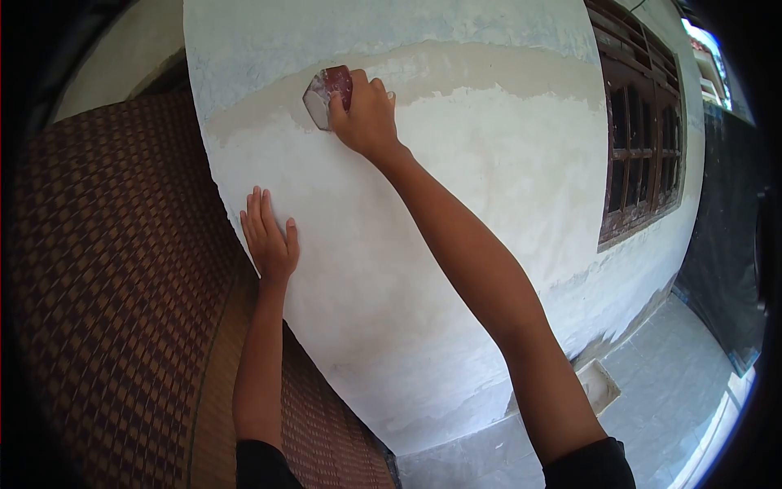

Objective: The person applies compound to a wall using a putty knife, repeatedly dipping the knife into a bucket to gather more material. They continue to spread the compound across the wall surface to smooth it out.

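Note:
High on the wall, my right hand is closed around the dark red grip of a putty scraper. Its pale, wide blade lies against the wall at the left end of a beige-grey band, which runs across the whiter surface. Lower down, near the wall's left edge, my left hand rests flat on the wall, fingers stretched out and holding nothing.
A brown woven mat hangs along the left. On the right is a brown wooden window with bars. Below, a shallow tray sits on the grey tiled floor, and a dark sheet stands at the far right.

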### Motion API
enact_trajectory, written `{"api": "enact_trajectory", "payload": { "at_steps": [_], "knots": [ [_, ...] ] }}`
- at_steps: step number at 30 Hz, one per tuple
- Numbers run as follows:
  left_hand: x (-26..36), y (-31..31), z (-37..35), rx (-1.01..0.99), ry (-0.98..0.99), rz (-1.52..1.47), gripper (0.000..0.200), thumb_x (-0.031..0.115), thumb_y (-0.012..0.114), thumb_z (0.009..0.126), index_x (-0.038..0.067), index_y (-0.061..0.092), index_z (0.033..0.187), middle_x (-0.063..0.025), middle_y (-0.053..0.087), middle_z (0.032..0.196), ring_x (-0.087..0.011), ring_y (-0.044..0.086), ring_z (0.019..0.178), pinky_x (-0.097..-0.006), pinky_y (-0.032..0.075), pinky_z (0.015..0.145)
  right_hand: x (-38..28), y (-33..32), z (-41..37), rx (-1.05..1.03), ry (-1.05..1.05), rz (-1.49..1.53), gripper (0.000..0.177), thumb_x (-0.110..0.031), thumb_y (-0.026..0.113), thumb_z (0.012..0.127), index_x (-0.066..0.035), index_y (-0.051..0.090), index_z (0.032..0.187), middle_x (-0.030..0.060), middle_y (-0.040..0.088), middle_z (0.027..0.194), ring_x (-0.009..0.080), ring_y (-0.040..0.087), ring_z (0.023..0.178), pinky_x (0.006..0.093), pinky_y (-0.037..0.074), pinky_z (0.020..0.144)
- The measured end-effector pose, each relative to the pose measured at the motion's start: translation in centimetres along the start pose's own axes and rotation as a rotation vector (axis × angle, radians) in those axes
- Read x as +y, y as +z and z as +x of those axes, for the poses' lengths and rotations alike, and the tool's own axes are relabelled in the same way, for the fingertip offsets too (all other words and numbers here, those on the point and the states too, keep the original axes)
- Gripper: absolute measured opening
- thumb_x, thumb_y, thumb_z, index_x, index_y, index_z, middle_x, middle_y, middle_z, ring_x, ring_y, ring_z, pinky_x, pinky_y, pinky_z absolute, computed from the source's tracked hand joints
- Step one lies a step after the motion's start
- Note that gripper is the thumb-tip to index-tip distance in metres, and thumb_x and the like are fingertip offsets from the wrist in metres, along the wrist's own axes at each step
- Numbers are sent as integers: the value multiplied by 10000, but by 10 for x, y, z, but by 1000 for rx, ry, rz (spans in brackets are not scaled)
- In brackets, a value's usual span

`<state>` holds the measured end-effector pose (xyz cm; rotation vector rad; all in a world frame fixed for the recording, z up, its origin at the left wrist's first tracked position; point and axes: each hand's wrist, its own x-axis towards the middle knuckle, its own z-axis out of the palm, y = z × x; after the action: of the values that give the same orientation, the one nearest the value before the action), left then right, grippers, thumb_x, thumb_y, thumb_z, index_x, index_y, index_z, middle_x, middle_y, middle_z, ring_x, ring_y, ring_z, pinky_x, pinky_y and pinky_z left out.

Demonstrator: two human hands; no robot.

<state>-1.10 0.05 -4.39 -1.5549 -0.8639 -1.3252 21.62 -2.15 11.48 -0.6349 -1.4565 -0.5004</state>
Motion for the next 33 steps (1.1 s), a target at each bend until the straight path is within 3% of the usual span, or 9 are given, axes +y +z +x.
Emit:
{"api": "enact_trajectory", "payload": {
  "at_steps": [4, 6, 8, 9, 11, 15, 19, 22, 33],
  "knots": [
    [2, -1, 0, -19, -23, -10, 618, 217, 517, 934, -10, 340, 1481, -196, 339, 1537, -363, 278, 1453, -552, 173, 1184, 60, -56, 0, 240, 279, 74, 303, -189, 604, 863, 14, 547, 1080, 221, 637, 917, 385, 590, 885, 485, 455, 846],
    [9, -1, 3, -24, -39, -13, 608, 211, 511, 940, -12, 341, 1479, -195, 345, 1531, -362, 276, 1454, -550, 171, 1185, 87, -89, -11, 266, 393, 67, 307, -197, 616, 877, 29, 554, 1076, 198, 653, 933, 335, 624, 842, 435, 489, 803],
    [29, 3, 7, 71, -157, -125, 552, 200, 495, 954, -7, 372, 1451, -183, 387, 1490, -356, 312, 1428, -549, 160, 1189, 81, -128, -27, 223, 537, 281, 283, -195, 607, 918, 25, 564, 1091, 143, 665, 965, 246, 642, 856, 377, 508, 801],
    [41, 5, 9, 64, -158, -131, 552, 200, 495, 954, -7, 372, 1451, -183, 387, 1490, -356, 312, 1428, -549, 160, 1189, 89, -141, -34, 223, 544, 275, 283, -195, 607, 918, 25, 564, 1091, 143, 665, 965, 246, 642, 856, 377, 508, 801],
    [72, 7, 10, 77, -169, -224, 477, 171, 497, 962, 5, 424, 1404, -166, 452, 1417, -346, 390, 1356, -526, 233, 1160, 104, -167, -51, 210, 678, 572, 270, -190, 592, 967, 2, 578, 1156, 57, 633, 1064, 149, 602, 960, 329, 494, 874],
    [157, 20, -2, 7, -146, -540, 420, 102, 528, 949, 19, 477, 1358, -149, 515, 1332, -323, 459, 1255, -458, 361, 1053, 119, -224, -111, 276, 779, 784, 249, -170, 569, 989, -19, 568, 1187, 51, 629, 1061, 136, 596, 968, 323, 505, 873],
    [255, 35, -37, -209, -318, -916, 298, 78, 529, 955, 53, 569, 1249, -108, 626, 1179, -265, 568, 1131, -399, 443, 981, 132, -293, -201, 296, 962, 709, 250, -154, 569, 993, -32, 566, 1210, 47, 644, 1068, 124, 623, 937, 297, 525, 837],
    [324, 54, -84, -374, -372, -1090, 286, 64, 536, 953, 46, 576, 1235, -112, 658, 1160, -252, 613, 1105, -392, 459, 962, 141, -354, -284, 316, 1106, 618, 245, -148, 567, 992, -46, 569, 1215, 44, 649, 1092, 126, 633, 957, 302, 528, 838],
    [537, 77, -307, -1012, -664, -1396, 279, 101, 535, 970, 21, 578, 1234, -134, 673, 1142, -239, 639, 1076, -378, 482, 940, 151, -553, -544, 604, 1511, 163, 219, -154, 570, 984, -74, 591, 1187, 24, 660, 1037, 137, 646, 906, 318, 530, 803]
  ]
}}
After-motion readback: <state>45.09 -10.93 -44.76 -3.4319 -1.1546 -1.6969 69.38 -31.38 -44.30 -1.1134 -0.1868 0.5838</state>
